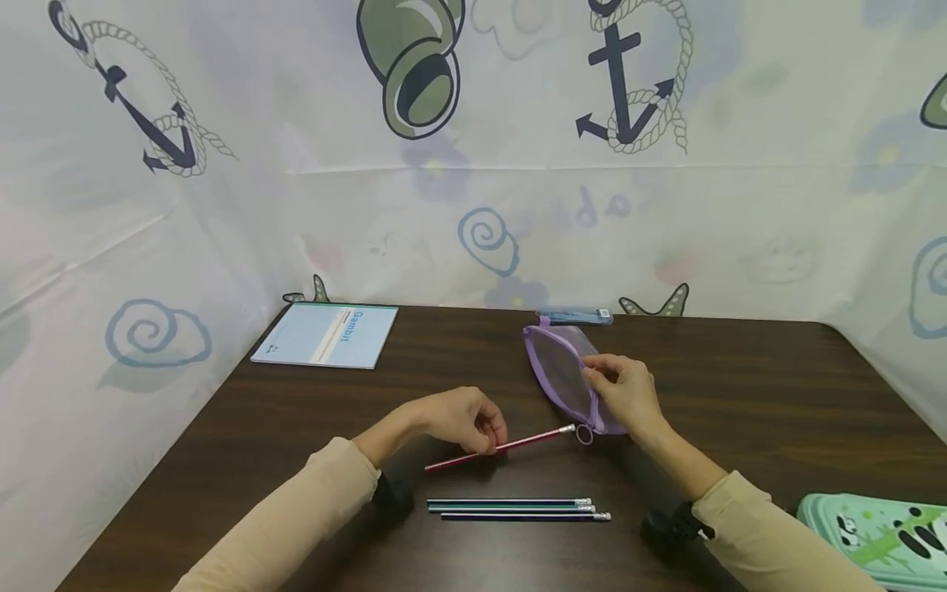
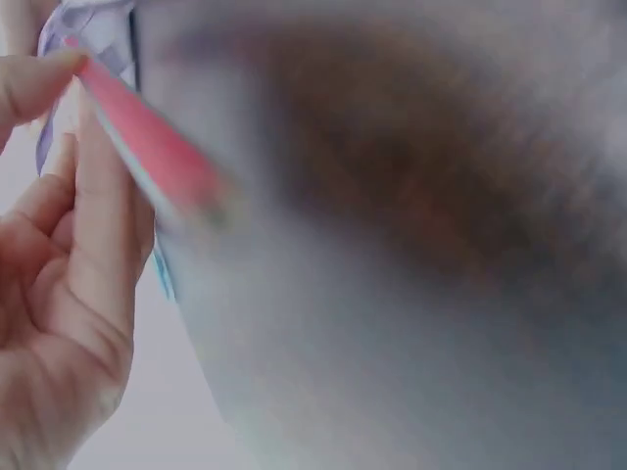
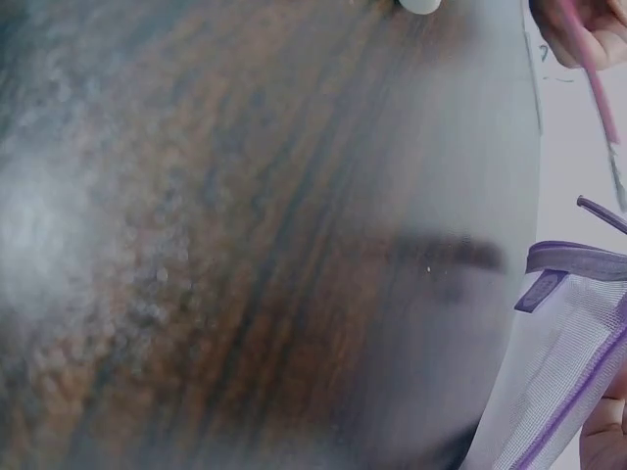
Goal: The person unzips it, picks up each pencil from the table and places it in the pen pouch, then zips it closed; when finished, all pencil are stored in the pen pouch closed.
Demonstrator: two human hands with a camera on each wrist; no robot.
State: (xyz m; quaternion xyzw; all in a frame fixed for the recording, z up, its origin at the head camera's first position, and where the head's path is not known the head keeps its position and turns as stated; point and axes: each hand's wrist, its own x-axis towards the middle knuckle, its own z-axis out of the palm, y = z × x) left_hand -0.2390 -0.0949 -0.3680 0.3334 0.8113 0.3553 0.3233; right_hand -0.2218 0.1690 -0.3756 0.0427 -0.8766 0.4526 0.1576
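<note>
My left hand (image 1: 464, 419) pinches a red pencil (image 1: 528, 441) between thumb and fingers, its eraser end pointing right toward a purple mesh pouch (image 1: 562, 370). In the left wrist view the pencil's other end (image 2: 162, 147) looms close and blurred. With thumb and fingers my right hand (image 1: 625, 390) grips the pouch's right edge, and the zipper mouth gapes. A round purple zipper pull (image 1: 584, 434) hangs at the near corner, right by the eraser. The right wrist view catches the pouch's mesh side (image 3: 568, 343) and part of the right hand.
Several dark and green pencils (image 1: 518, 510) lie side by side on the brown table (image 1: 459, 337) in front. A light blue notebook (image 1: 325, 335) is at the back left, a blue packet (image 1: 577, 316) behind the pouch. A green panda case (image 1: 880, 534) sits at the near right.
</note>
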